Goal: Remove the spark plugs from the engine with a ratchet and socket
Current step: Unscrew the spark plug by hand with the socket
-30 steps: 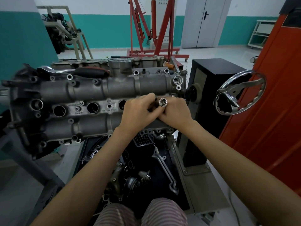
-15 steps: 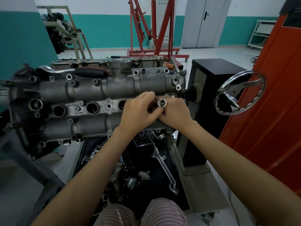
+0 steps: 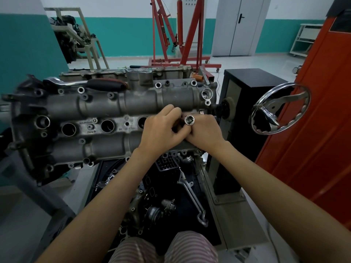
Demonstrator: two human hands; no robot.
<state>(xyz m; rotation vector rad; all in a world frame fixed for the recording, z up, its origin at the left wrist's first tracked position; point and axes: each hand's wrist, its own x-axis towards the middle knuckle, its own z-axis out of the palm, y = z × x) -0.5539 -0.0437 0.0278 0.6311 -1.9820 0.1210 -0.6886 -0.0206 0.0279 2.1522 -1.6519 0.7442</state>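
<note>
A grey engine cylinder head (image 3: 106,103) lies across a stand, with open spark plug wells (image 3: 107,126) along its middle. Over the rightmost well, both hands meet. My left hand (image 3: 161,130) and my right hand (image 3: 204,130) are curled round a long chrome socket (image 3: 189,120), whose open end faces up between them. What is inside the socket or the well beneath is hidden by the fingers. A ratchet (image 3: 85,83) with a black handle lies on the head's far edge, untouched.
A chrome handwheel (image 3: 281,109) sticks out from the black stand box (image 3: 247,95) on the right, beside an orange panel (image 3: 313,130). Below the head, a black tray (image 3: 182,196) holds wrenches and engine parts. A red engine hoist (image 3: 180,35) stands behind.
Both hands with the socket have shifted very slightly; the fingers have worked a little round the socket. Nothing else has moved.
</note>
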